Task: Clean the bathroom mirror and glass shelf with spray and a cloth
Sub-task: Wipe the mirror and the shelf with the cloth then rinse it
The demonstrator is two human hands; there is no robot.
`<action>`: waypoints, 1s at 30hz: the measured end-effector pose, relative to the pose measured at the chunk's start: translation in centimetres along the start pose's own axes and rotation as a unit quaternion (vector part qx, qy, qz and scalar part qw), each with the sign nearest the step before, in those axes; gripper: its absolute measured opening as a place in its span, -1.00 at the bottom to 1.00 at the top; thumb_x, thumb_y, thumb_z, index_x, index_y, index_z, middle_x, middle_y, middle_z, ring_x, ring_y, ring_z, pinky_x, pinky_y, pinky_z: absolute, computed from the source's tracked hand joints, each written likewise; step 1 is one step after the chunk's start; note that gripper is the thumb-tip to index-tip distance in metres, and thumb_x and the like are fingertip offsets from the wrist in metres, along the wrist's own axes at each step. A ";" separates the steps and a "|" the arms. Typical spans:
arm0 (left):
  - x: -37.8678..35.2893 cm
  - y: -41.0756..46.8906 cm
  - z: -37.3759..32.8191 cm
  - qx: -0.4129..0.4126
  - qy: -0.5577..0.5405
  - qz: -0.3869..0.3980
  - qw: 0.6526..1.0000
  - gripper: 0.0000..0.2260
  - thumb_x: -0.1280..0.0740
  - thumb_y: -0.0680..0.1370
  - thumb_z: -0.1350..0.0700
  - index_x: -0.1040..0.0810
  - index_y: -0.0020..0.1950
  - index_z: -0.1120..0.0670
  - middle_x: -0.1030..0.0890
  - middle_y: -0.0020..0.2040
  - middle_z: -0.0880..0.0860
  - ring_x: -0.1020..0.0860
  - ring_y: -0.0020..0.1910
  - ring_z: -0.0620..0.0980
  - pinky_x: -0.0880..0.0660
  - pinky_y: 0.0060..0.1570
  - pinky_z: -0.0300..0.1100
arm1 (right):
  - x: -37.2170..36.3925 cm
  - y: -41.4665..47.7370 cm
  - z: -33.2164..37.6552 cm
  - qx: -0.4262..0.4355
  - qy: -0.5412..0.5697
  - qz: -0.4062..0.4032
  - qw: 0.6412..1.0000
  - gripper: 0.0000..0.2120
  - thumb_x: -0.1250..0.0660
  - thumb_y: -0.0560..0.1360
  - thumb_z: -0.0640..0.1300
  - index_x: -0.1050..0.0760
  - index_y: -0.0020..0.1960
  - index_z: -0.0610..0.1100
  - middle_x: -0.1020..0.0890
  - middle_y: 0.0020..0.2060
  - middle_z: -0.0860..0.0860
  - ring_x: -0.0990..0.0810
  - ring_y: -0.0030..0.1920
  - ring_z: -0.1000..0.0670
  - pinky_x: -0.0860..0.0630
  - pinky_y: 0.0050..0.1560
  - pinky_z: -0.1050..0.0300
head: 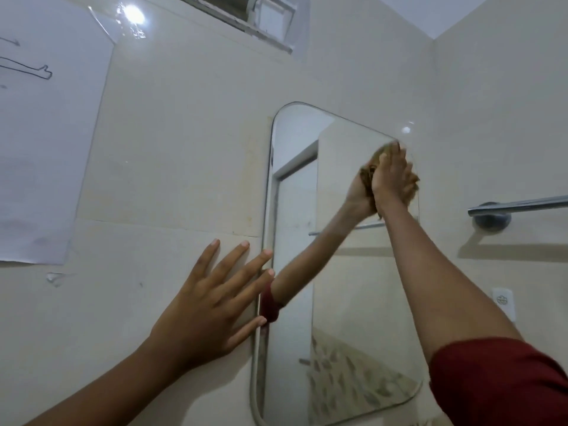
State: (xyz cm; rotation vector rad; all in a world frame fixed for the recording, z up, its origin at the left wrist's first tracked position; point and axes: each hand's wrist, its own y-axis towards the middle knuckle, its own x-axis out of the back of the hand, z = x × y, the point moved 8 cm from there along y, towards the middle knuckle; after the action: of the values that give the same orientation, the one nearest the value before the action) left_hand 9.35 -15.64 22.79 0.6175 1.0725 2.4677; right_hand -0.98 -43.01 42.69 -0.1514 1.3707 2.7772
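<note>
Mirror (344, 287) on tiled wall (184, 149), cloth (410, 187) at its upper right corner.

Mirror: rounded corners, mounted upright, tilted in the wide-angle view. Right hand (390, 176) is clenched on a brownish cloth and presses it flat against the glass near the top right edge; hand and cloth are motion-blurred. The arm's reflection meets it in the glass. Dark red sleeve (498, 382) is pushed up above the elbow. Left hand (212, 305) grasps nothing: fingers spread, palm flat on the wall, fingertips touching the mirror's left edge. Chrome towel bar (519, 206) sits right of the mirror; a white outlet (504, 302) below it. Paper sheet (46, 133) with a line drawing is taped at far left. Window (264, 16) above.
</note>
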 end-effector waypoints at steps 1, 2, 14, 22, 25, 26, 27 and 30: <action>0.0 0.0 0.0 -0.001 0.002 -0.001 1.000 -0.45 -0.12 0.52 -0.23 -0.36 0.40 0.06 -0.30 0.47 0.12 -0.27 0.43 0.21 -0.18 0.33 0.28 | -0.5 0.3 1.9 0.019 0.005 0.007 1.000 -0.51 0.08 0.62 0.04 0.02 0.53 0.00 -0.07 0.54 -0.02 -0.01 0.53 -0.10 0.13 0.51 -0.12; 0.0 0.0 0.0 -0.002 0.004 0.000 1.000 -0.45 -0.11 0.52 -0.23 -0.36 0.40 0.06 -0.29 0.47 0.12 -0.27 0.43 0.21 -0.17 0.33 0.28 | -1.2 0.1 4.0 0.046 0.003 0.016 0.999 -0.51 0.07 0.62 0.04 0.00 0.52 0.00 -0.08 0.53 -0.01 -0.01 0.53 -0.09 0.12 0.51 -0.12; 1.4 -0.2 0.4 0.019 0.017 -0.088 0.996 -0.29 -0.15 0.49 -0.30 -0.03 0.53 0.01 -0.09 0.52 0.19 -0.11 0.48 0.23 -0.13 0.33 0.38 | -4.8 -24.6 3.5 0.465 -0.030 0.160 0.870 -0.52 -0.03 0.57 -0.04 -0.17 0.48 -0.03 -0.18 0.51 0.01 0.04 0.54 -0.07 0.12 0.51 -0.14; 0.6 0.0 0.5 0.017 0.035 -0.023 0.999 -0.34 -0.14 0.48 -0.30 -0.20 0.49 0.01 -0.18 0.51 0.14 -0.15 0.47 0.21 -0.16 0.31 0.39 | 1.6 -13.6 -13.3 0.102 -0.030 0.005 0.994 -0.48 0.00 0.52 0.08 -0.21 0.46 0.01 -0.27 0.46 0.06 -0.28 0.43 -0.05 -0.24 0.41 -0.14; 0.2 0.1 0.5 0.012 0.038 0.001 0.999 -0.38 -0.11 0.50 -0.30 -0.30 0.44 0.03 -0.22 0.50 0.11 -0.19 0.47 0.20 -0.16 0.30 0.39 | 3.2 -14.3 -18.7 -0.069 -0.010 -0.030 0.997 -0.41 0.05 0.47 0.13 -0.14 0.49 0.05 -0.21 0.50 -0.02 -0.17 0.50 -0.09 -0.11 0.46 -0.11; 0.1 0.0 0.4 0.009 0.040 0.007 0.999 -0.40 -0.10 0.50 -0.29 -0.32 0.42 0.03 -0.23 0.50 0.11 -0.20 0.46 0.20 -0.15 0.30 0.40 | 3.4 -15.6 -19.5 -0.103 -0.006 -0.040 0.994 -0.40 0.06 0.46 0.13 -0.12 0.49 0.05 -0.19 0.51 -0.02 -0.13 0.51 -0.08 -0.06 0.47 -0.11; 0.1 0.1 0.4 0.007 0.042 0.010 0.999 -0.41 -0.09 0.51 -0.29 -0.35 0.41 0.04 -0.24 0.49 0.10 -0.21 0.46 0.19 -0.14 0.31 0.40 | 3.3 -17.0 -19.6 -0.119 -0.006 -0.043 0.992 -0.39 0.07 0.46 0.15 -0.10 0.50 0.04 -0.17 0.52 -0.02 -0.09 0.52 -0.06 0.00 0.48 -0.10; 0.0 0.0 0.3 0.003 0.051 0.008 0.999 -0.44 -0.06 0.53 -0.27 -0.37 0.39 0.05 -0.25 0.49 0.10 -0.22 0.46 0.18 -0.12 0.31 0.40 | 1.8 -22.3 -17.0 -0.104 0.001 -0.036 0.994 -0.34 0.15 0.42 0.23 -0.05 0.49 0.06 -0.13 0.52 0.01 -0.02 0.53 -0.03 0.10 0.50 -0.10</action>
State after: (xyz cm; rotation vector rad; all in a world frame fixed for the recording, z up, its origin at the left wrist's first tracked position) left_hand 9.47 -15.45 23.01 0.5080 1.1168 2.5349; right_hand 0.22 -42.91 14.65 -0.2051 1.0506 2.8527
